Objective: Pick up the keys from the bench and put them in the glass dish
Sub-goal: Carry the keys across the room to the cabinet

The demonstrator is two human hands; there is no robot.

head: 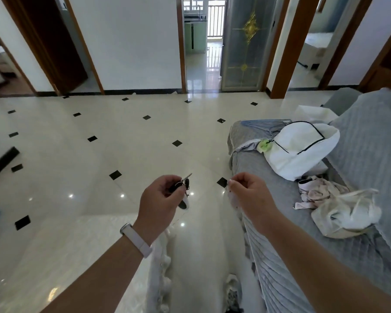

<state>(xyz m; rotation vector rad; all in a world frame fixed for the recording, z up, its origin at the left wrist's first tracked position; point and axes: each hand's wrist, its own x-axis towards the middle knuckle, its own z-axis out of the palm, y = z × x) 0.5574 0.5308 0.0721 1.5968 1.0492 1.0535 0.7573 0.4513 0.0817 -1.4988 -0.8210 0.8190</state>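
My left hand (pixel 161 197) is closed around a bunch of keys (pixel 182 185) with a dark fob; one silver key blade sticks up to the right and a dark tag hangs below the fingers. It is held in the air above the tiled floor. My right hand (pixel 250 193) is level with it, fingers curled, thumb and forefinger pinched on something small and pale that I cannot make out. The bench (pixel 280 222), draped in a grey quilted cover, runs along the right. No glass dish is in view.
On the bench lie a white bag with black trim (pixel 300 150), blue wire hangers (pixel 264 126) and crumpled pale cloths (pixel 339 206). Glossy cream floor tiles (pixel 99 166) spread left and ahead. Several doorways open in the far wall. My white garment hangs below my arms.
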